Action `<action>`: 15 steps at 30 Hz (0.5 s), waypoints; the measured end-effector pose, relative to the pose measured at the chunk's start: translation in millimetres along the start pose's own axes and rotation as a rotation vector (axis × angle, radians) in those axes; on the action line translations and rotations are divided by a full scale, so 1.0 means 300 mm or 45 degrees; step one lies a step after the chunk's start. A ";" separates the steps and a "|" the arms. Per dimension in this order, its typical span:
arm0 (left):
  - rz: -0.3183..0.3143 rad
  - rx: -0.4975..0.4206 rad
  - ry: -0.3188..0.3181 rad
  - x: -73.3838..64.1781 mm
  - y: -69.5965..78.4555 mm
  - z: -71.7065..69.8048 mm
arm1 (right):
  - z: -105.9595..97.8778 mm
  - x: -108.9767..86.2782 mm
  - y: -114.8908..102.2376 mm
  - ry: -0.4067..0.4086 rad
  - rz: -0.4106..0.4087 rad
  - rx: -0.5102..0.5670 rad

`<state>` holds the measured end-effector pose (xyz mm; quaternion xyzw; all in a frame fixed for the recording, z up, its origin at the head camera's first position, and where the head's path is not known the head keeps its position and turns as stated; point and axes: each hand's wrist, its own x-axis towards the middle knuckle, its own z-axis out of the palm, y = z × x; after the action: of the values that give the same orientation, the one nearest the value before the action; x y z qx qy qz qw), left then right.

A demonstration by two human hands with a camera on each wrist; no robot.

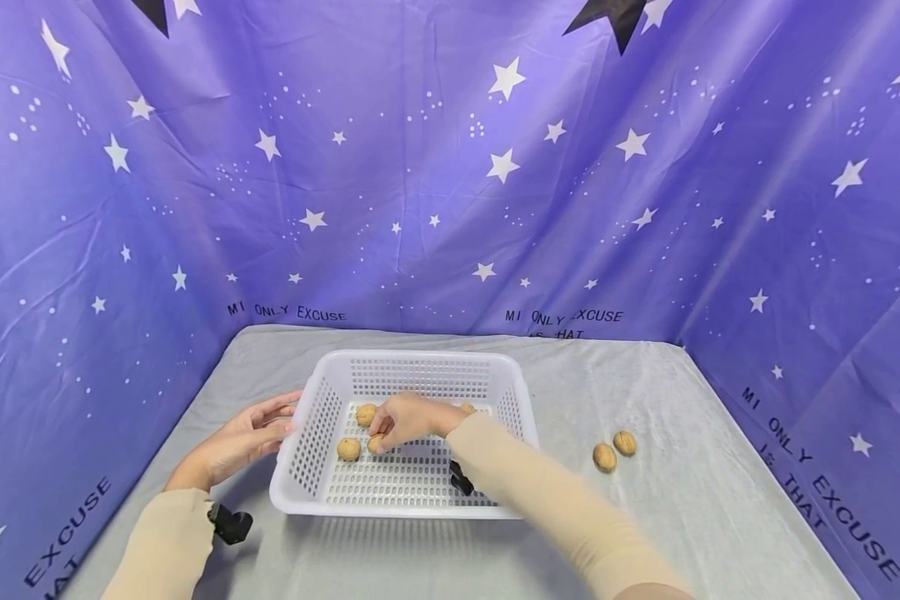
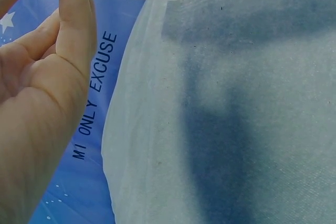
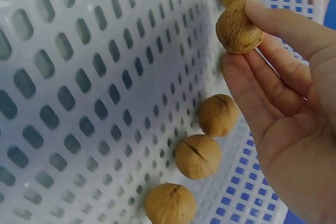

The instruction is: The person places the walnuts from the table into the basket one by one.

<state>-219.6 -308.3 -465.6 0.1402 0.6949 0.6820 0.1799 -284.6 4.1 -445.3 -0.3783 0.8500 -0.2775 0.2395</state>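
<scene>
My right hand (image 1: 408, 419) is inside a white plastic basket (image 1: 405, 510). It pinches a walnut (image 3: 239, 29) between thumb and fingertips, seen closely in the right wrist view. Several other walnuts lie on the basket's floor, among them one walnut (image 1: 348, 450) near the left wall and another walnut (image 1: 366, 415) behind it; part of the group is hidden by the right hand and sleeve in the head view. My left hand (image 1: 243, 437) is at the basket's left rim, its fingers loosely extended against the outside. In the left wrist view the basket's edge shows behind those fingers.
Two walnuts, a nearer walnut (image 1: 604, 457) and a farther walnut (image 1: 625, 442), lie on the grey cloth (image 1: 682, 533) right of the basket. A purple star-patterned curtain (image 1: 420, 167) encloses the back and sides. Black wrist mounts sit under both forearms.
</scene>
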 end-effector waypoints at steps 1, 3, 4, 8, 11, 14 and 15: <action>0.001 -0.003 -0.002 0.000 0.000 0.001 | 0.007 0.004 0.003 -0.003 0.006 -0.001; 0.003 -0.007 -0.004 0.000 0.001 0.003 | 0.018 0.010 0.005 -0.006 0.010 -0.036; 0.004 -0.008 -0.004 0.000 0.002 0.004 | 0.023 0.012 0.005 -0.008 0.013 -0.060; 0.006 -0.003 -0.006 0.001 0.004 0.006 | 0.032 0.013 0.002 -0.012 0.027 -0.135; 0.011 -0.003 -0.009 0.001 0.005 0.005 | 0.033 0.011 -0.001 -0.010 0.034 -0.158; 0.020 -0.004 -0.010 0.000 0.004 0.004 | 0.030 0.010 -0.001 -0.014 0.033 -0.161; 0.023 -0.006 -0.010 -0.001 0.003 0.003 | 0.030 0.009 0.000 -0.014 0.031 -0.161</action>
<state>-219.0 -307.6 -464.6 0.1486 0.6914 0.6845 0.1769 -280.7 -0.6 -452.5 -0.3838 0.8690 -0.2181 0.2233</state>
